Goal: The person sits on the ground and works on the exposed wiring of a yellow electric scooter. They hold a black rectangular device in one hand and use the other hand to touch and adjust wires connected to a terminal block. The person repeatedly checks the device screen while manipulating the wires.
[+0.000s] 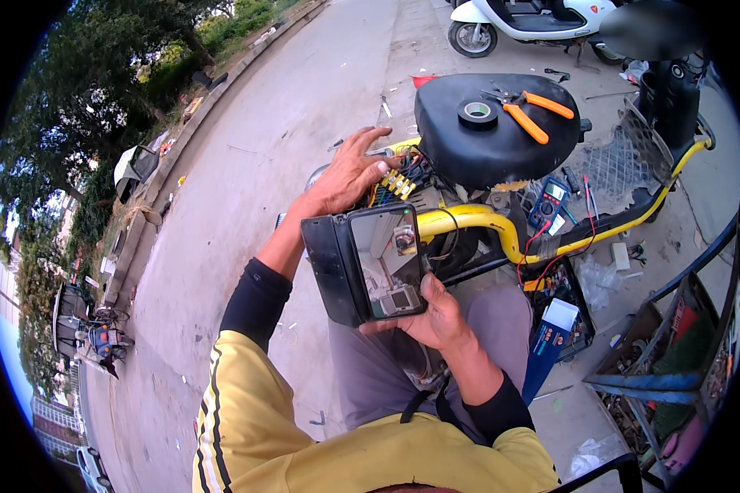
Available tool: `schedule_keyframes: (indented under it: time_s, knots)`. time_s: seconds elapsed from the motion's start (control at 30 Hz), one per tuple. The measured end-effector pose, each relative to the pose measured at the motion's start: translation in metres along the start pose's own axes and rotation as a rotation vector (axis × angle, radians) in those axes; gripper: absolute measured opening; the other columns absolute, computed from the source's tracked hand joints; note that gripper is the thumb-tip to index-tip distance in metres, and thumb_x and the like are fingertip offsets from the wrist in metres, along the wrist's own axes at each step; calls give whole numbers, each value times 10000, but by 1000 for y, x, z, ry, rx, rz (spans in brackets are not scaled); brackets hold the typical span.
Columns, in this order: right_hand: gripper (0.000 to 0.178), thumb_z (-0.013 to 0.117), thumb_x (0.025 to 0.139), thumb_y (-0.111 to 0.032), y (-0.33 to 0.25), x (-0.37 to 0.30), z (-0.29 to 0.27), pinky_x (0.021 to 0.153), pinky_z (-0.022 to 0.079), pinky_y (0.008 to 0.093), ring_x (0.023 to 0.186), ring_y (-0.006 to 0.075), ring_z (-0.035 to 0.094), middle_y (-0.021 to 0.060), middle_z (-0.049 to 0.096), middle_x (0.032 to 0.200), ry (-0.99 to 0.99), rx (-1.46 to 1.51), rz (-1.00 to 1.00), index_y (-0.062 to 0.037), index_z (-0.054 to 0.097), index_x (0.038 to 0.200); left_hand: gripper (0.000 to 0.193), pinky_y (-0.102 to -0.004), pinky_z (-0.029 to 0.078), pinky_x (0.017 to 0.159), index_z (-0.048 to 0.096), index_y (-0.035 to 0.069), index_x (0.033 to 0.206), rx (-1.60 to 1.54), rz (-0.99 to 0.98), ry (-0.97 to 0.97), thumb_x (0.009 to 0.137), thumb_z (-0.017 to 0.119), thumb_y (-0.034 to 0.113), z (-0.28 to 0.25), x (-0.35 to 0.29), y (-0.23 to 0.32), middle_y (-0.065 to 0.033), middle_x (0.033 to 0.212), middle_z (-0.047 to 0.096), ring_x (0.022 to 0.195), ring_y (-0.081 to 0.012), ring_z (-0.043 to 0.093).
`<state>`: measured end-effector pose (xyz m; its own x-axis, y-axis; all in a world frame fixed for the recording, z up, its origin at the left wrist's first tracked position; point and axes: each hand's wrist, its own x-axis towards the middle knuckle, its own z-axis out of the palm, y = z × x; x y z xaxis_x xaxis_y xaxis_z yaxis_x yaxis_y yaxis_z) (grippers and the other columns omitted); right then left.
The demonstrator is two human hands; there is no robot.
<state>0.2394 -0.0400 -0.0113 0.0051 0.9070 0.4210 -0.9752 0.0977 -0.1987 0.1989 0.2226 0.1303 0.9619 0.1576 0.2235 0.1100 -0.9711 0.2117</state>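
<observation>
My right hand (pixel 437 319) grips a smartphone (pixel 386 259) in a black flip case (pixel 330 271), its screen lit and facing up. Out ahead, my left hand (pixel 347 174) has its fingers apart, beside a yellow connector block (pixel 397 184) and a bundle of coloured wires. I cannot tell whether the fingertips touch the wires. These belong to a scooter with a yellow frame (pixel 477 218). On its black seat (pixel 460 148) lie a roll of black tape (pixel 478 115) and orange-handled pliers (pixel 528 122).
A multimeter (pixel 548 204) with red leads rests on the scooter's footboard. Below it stands an open tool case (pixel 580 308), with a blue box (pixel 551 337) on it. A metal rack (pixel 658 386) of parts is at the right. A white scooter (pixel 534 23) is parked beyond.
</observation>
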Motion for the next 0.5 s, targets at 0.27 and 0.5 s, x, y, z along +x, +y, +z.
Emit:
schedule_keyframes:
  time_s: [0.27,0.5]
  knots:
    - [804,597,1069,-522,5,4,-9,1036,513,767,1423,450,550,200,441,1652,-5,-12,21,-127,263,1685,540,-509,228,1305,711,109,1404,9,-111,-13,1151,370,443,1,-13,-16,-111,1657,451,1581,-382,284]
    - [825,602,1064,-525,5,5,-9,1034,516,764,1437,439,540,190,435,1659,14,-14,32,-130,243,1693,532,-512,245,1299,690,101,1418,2,-96,11,1155,362,428,3,-11,-18,-139,1643,462,1563,-397,304]
